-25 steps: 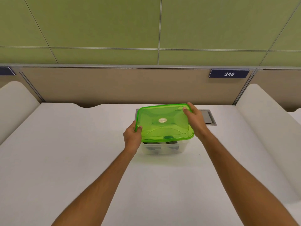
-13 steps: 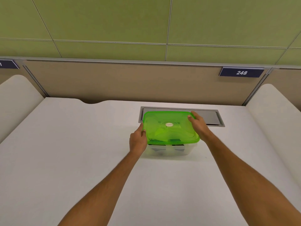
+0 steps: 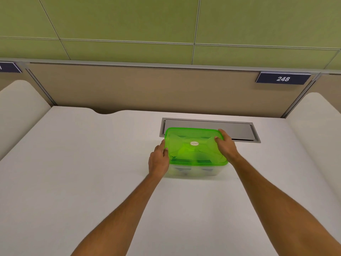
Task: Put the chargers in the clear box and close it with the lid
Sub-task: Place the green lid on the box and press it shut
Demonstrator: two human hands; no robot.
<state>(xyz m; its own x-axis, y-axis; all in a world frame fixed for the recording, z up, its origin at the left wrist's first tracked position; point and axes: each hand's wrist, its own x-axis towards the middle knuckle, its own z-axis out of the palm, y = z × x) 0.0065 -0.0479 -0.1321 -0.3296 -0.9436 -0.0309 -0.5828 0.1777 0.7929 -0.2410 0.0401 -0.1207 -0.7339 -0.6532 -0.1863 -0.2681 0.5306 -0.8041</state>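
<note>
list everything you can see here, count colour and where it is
lid: 1, translucent green, on top of the clear box
clear box: 1, clear, on the desk right of centre
chargers: dark shapes inside the box, count unclear
desk: 1, white, fills the foreground
cable hatch: 1, grey, set in the desk behind the box
number plate: 1, navy, reads 248, on the partition
left hand: 1, grip on the lid's left edge
right hand: 1, grip on the lid's right edge
</note>
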